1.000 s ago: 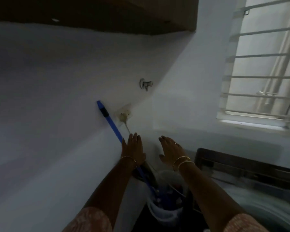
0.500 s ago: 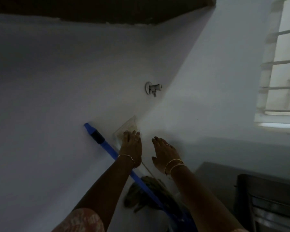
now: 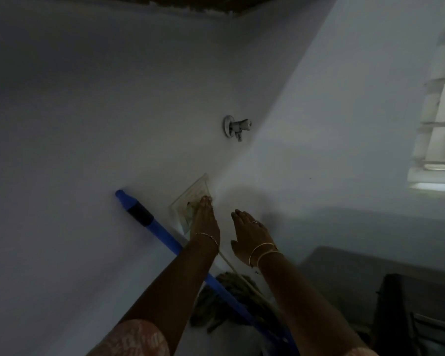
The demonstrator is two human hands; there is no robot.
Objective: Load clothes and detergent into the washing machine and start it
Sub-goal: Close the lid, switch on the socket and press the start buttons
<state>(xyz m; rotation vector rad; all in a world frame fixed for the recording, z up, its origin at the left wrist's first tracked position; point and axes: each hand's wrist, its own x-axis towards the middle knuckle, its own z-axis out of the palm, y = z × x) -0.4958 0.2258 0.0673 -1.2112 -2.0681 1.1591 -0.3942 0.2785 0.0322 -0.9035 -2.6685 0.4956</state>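
Note:
My left hand (image 3: 206, 222) reaches to the wall, its fingertips resting on the white switch and socket plate (image 3: 188, 201). A pale cord (image 3: 242, 276) runs down from under that hand. My right hand (image 3: 249, 235) hovers just right of the plate, fingers straight and apart, holding nothing. The dark edge of the washing machine (image 3: 406, 317) shows at the lower right. No clothes or detergent are in view.
A mop with a blue handle (image 3: 162, 235) leans on the wall left of the plate, its grey mop head (image 3: 221, 309) lower down. A water tap (image 3: 235, 127) sticks out of the wall above. A barred window (image 3: 437, 140) is at right.
The view has swung left and up, away from the washing machine and bucket. My left hand has moved up the wall onto the socket plate; my right hand followed beside it.

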